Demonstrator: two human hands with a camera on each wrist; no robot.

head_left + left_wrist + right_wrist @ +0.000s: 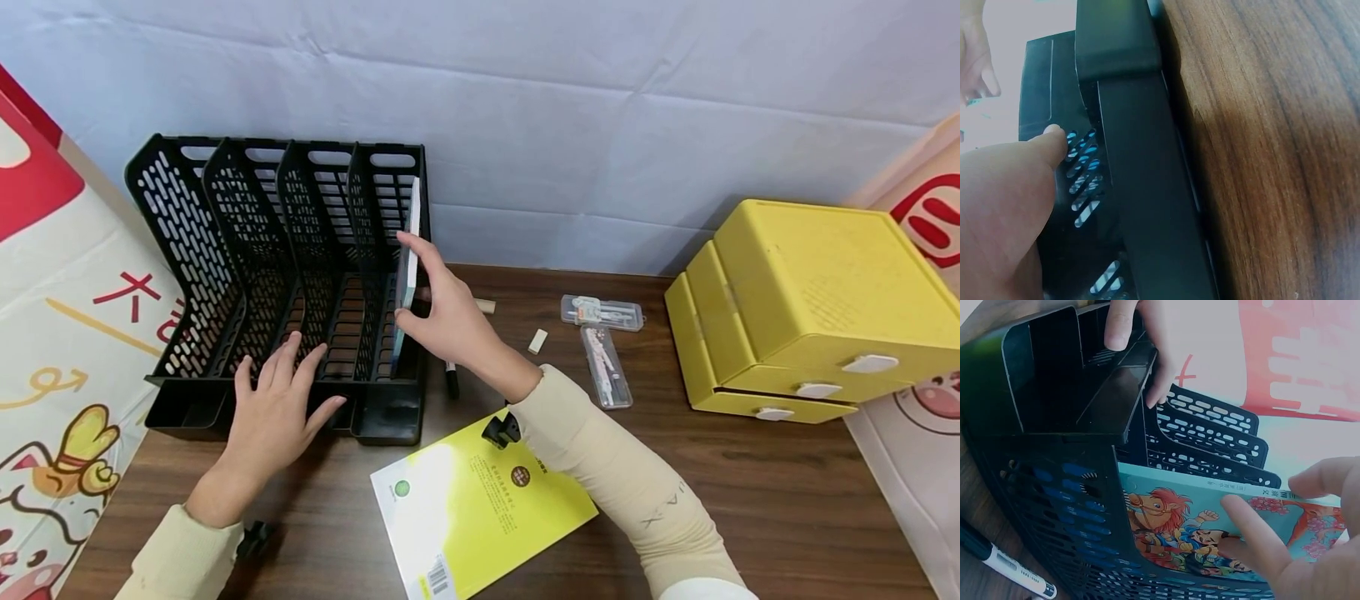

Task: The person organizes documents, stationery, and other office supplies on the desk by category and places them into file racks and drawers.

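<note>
A black four-slot file rack [390, 417] stands at the back left of the wooden table. In its rightmost slot a book [408, 275] stands upright; the right wrist view shows its illustrated teal cover [1179, 519]. My right hand [459, 315] grips this book near the spine, thumb and fingers about it. Over the rack's front edge lies my left hand [270, 412], its fingers spread and reaching into the lower slots. In the left wrist view its thumb [1050, 147] touches the black plastic.
A yellow-covered book [487, 500] lies flat in front. A white-and-black marker [1019, 569] lies beside the rack. Farther right are an eraser [537, 341], two clear plastic cases [606, 367] and a yellow drawer unit [832, 292].
</note>
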